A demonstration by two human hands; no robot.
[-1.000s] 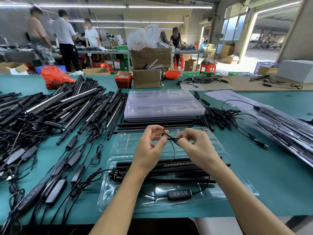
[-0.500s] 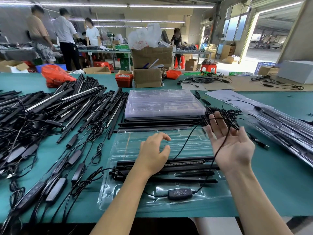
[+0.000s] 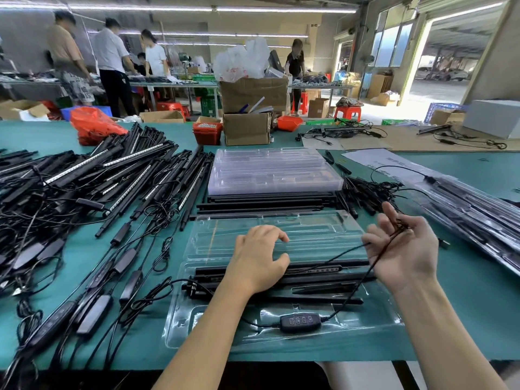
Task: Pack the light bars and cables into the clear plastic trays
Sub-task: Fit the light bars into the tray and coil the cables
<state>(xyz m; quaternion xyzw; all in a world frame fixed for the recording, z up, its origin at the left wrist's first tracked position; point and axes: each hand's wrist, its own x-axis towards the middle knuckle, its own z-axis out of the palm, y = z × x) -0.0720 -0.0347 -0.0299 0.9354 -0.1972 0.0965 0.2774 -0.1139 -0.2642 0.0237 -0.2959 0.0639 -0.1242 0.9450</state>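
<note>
One clear tray point(image 3: 374, 323) lies open on the green table point(image 3: 464, 299) at the near edge, and in it sit a few black light bars point(image 3: 323, 273), too overlapped to count exactly, with one controller point(image 3: 300, 322) showing four buttons in the front pocket. A thin black cable point(image 3: 357, 285) runs from the controller up to the right hand point(image 3: 405, 253), which is turned palm up with fingers spread and relaxed, the cable draped across the palm and looped about the fingers. The left hand point(image 3: 260, 258) hovers palm down over the bars, its fingers loosely curved and holding nothing. Beyond the tray lies one row of bare black bars point(image 3: 264, 202), and behind that one stack of clear trays point(image 3: 270, 171). To the left sprawls one large heap of light bars and cables point(image 3: 84, 192). To the right rests one pile of packed trays point(image 3: 475, 209). At the far edge stand two cardboard boxes point(image 3: 247, 128), one upon the other, and one red bin point(image 3: 206, 132). Four people point(image 3: 111, 63) stand at tables beyond.
</note>
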